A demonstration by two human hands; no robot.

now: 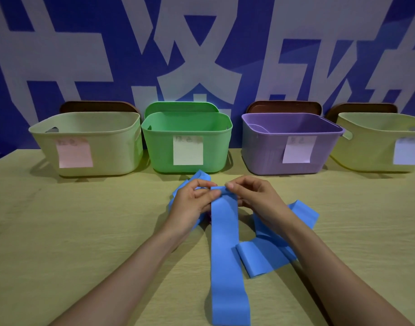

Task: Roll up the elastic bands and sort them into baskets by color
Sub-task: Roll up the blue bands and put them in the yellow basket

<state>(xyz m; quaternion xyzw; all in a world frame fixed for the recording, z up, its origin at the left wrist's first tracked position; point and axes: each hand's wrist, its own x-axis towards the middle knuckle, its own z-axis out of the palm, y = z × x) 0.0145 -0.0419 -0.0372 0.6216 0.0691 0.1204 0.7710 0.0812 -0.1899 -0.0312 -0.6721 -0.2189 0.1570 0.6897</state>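
A long blue elastic band (225, 255) runs down the middle of the table toward me. Its far end is folded over and pinched from both sides by my left hand (192, 203) and my right hand (255, 198). More blue band (272, 252) lies in loose folds under and beside my right forearm, and another blue loop (201, 176) shows behind my left hand. At the back stand several baskets in a row: a cream basket (89, 144) with a pink note, a green basket (187, 142), a purple basket (291, 142) and a second cream basket (378, 147) at the right edge.
The wooden table (84, 231) stretches to both sides of the bands. Each basket carries a paper note on its front, and lids lean behind them against a blue and white wall (201, 55).
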